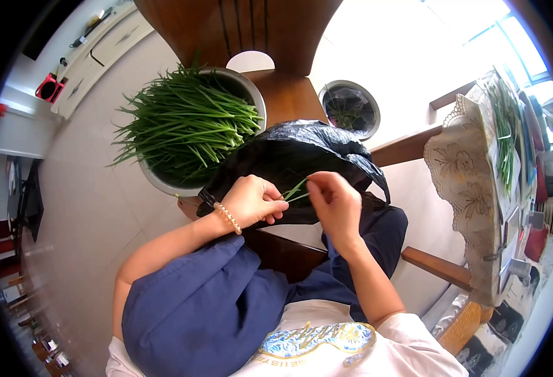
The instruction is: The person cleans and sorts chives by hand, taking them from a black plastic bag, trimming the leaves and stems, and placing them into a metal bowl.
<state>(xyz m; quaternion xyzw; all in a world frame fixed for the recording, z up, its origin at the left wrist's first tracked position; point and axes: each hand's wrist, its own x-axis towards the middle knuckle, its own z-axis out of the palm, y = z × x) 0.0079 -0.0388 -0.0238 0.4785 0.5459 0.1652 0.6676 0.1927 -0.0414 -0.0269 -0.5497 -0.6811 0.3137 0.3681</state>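
Observation:
My left hand (255,202), with a beaded bracelet at its wrist, pinches one end of a thin green stalk (296,190). The stalk's other end is between the closed fingertips of my right hand (334,204). Both hands are above the mouth of a black plastic bag (345,147), which lies open over my lap. To the upper left, a metal basin (255,94) holds a large heap of long green stalks (188,122) and rests partly on a wooden chair (289,97).
Behind the bag, a second metal basin (375,113) lined with dark plastic is on the floor. At the right, a table with a lace cloth (455,169) bears more green stalks (505,138). A pale cabinet (107,50) stands at the upper left.

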